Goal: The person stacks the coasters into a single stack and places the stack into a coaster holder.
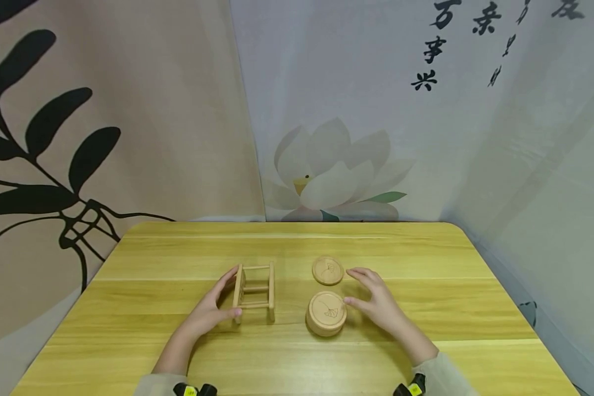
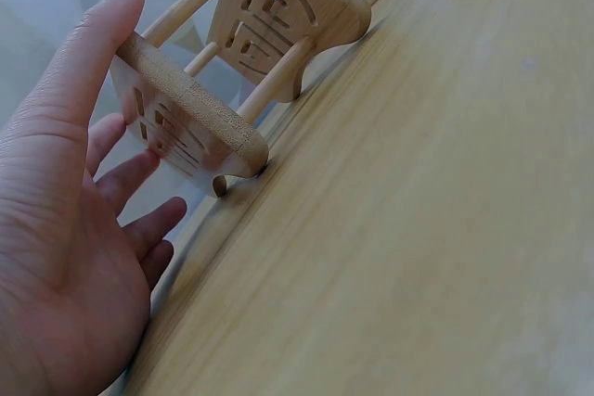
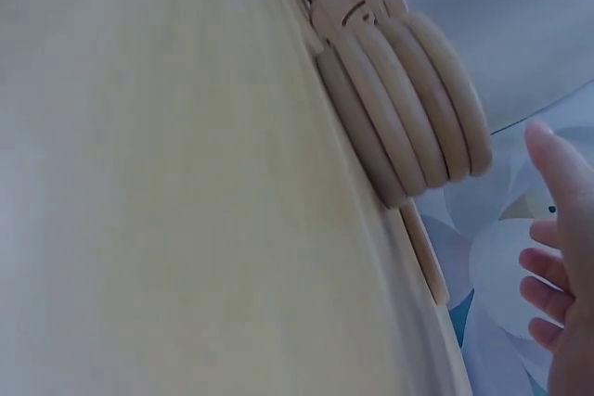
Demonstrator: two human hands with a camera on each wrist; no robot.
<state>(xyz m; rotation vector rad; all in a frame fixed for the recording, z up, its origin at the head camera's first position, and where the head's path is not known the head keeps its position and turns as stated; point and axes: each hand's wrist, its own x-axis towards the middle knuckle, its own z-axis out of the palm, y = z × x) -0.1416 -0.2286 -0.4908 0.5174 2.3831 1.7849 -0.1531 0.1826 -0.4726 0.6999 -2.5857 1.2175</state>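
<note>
A small wooden coaster rack, two slotted side panels joined by thin rods, stands on the table left of centre. My left hand holds its left panel, thumb at the near end and fingertips at the far end. In the left wrist view the thumb lies at the panel's upper corner and the lower fingers hang loose. Several round wooden coasters form a stack, the top one engraved with a leaf. Behind it a single coaster lies flat. My right hand is spread just right of both, holding nothing, its thumb tip close to the stack.
The wood-grain table has rounded far corners. Behind it hangs a pale cloth backdrop with a printed lotus, dark leaves and writing. In the right wrist view the rack shows beyond the coaster stack.
</note>
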